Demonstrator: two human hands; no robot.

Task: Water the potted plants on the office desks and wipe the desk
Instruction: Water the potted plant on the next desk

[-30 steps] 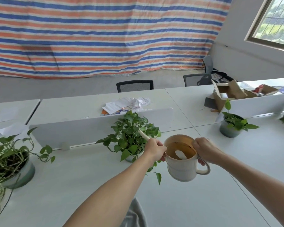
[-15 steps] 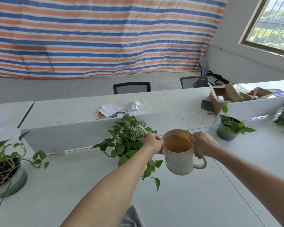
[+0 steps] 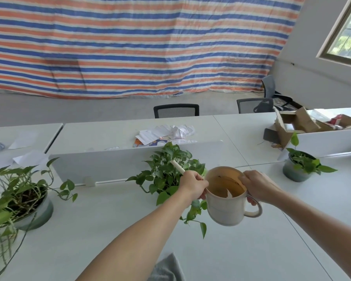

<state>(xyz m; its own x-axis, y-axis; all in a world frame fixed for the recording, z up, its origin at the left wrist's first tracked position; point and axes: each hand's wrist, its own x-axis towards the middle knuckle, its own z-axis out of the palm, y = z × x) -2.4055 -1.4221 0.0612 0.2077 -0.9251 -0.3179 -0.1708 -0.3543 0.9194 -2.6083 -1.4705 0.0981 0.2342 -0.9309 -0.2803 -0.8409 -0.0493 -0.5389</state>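
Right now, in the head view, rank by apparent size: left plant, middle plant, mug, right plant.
1. Left plant.
2. Middle plant.
3. Mug and right plant look alike; the mug is nearer, so unranked.

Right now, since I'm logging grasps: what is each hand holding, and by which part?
The right hand holds the mug by its handle, thumb at the rim. The left hand grips a pale spoon by its stem.
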